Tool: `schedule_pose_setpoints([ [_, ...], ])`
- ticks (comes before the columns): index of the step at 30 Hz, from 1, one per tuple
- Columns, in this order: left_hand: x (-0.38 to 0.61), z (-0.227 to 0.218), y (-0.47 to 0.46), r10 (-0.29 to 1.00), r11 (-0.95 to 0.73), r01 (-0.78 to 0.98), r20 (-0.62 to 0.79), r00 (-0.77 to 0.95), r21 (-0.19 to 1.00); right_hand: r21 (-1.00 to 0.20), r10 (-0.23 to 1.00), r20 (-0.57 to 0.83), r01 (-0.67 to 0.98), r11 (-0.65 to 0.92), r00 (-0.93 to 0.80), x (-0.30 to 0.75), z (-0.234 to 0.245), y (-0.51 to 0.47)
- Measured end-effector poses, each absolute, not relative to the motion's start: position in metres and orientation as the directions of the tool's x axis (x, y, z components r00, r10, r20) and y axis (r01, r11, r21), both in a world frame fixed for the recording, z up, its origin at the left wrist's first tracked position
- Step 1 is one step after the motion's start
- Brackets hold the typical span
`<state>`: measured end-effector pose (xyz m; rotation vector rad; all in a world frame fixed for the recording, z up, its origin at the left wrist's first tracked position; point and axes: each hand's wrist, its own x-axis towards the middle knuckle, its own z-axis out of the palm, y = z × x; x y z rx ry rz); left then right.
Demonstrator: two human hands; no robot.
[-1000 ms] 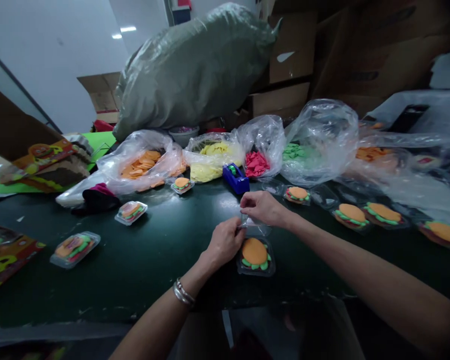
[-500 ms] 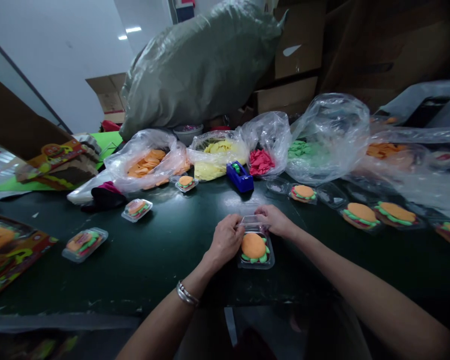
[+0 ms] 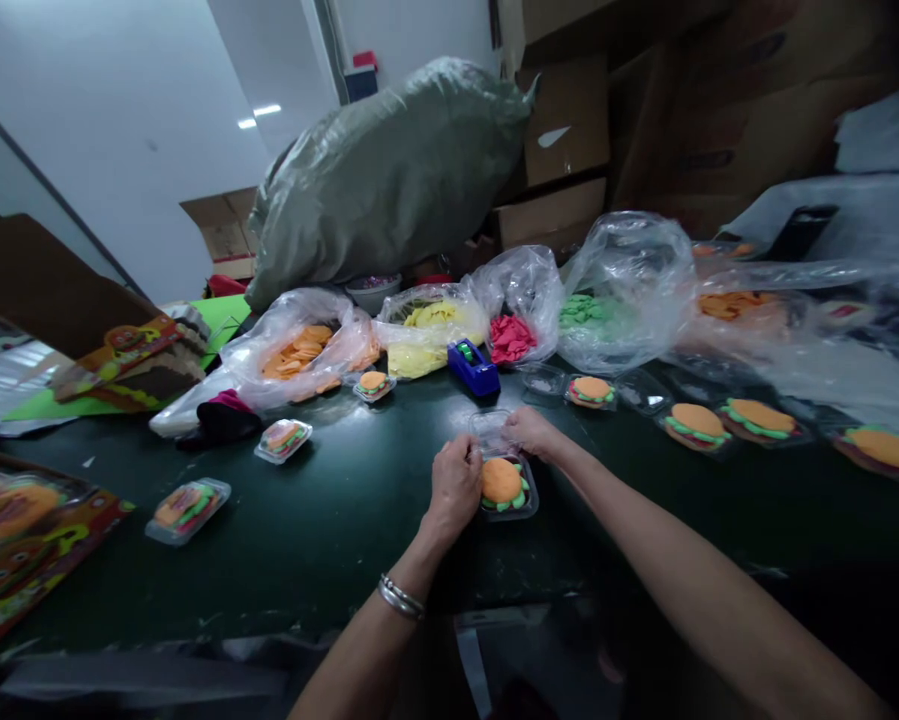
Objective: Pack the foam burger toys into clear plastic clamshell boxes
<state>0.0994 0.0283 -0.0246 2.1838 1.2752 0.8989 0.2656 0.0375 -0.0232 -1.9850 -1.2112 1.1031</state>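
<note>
A small clear plastic clamshell box (image 3: 525,507) lies in front of me on the dark green table. Inside it sits a toy burger (image 3: 502,483) with an orange bun and green frills. The lid (image 3: 489,428) stands raised on the far side, between my hands. My left hand (image 3: 456,482) is closed at the box's left side, its fingertips on the edge near the lid. On the right, my right hand (image 3: 531,432) pinches the lid's right edge. The fingertips partly hide the hinge. Beyond them is a blue tape dispenser (image 3: 474,369).
Plastic bags of orange (image 3: 299,352), yellow (image 3: 429,335), red (image 3: 512,340) and green pieces (image 3: 588,312) line the back. Boxed burgers stand at left (image 3: 188,510) and right (image 3: 694,425). A printed carton (image 3: 36,560) is at far left; a large sack (image 3: 396,170) rises behind.
The view has shifted slightly, so the scene sits lower. The lid looks tilted further back between my hands. Both hands stay at the box.
</note>
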Motion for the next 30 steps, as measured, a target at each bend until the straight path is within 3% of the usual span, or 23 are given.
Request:
schedule_pose_setpoints([
  [10, 0.119, -0.014, 0.028, 0.865, -0.499, 0.541, 0.428, 0.263, 0.677, -0.81, 0.872, -0.222, 0.415, -0.414, 0.436, 0.274, -0.03, 0.041],
  [14, 0.125, -0.016, 0.041, 0.909, -0.415, 0.523, 0.36, 0.21, 0.745, -0.783, 0.857, -0.174, 0.46, -0.419, 0.485, 0.282, -0.022, 0.049],
  [22, 0.093, -0.027, 0.081, 0.957, -0.246, 0.509, 0.123, 0.263, 0.825, -0.763, 0.903, -0.156, 0.533, -0.367, 0.399, 0.3, -0.023, 0.034],
  [26, 0.065, -0.027, 0.097, 0.943, -0.26, 0.515, 0.099, 0.319, 0.817, -0.751, 0.901, -0.136, 0.551, -0.364, 0.411, 0.321, -0.032, 0.01],
  [30, 0.058, -0.028, 0.096, 0.906, -0.353, 0.488, 0.161, 0.391, 0.799, -0.707, 0.904, -0.048, 0.625, -0.331, 0.425, 0.337, -0.031, -0.004],
])
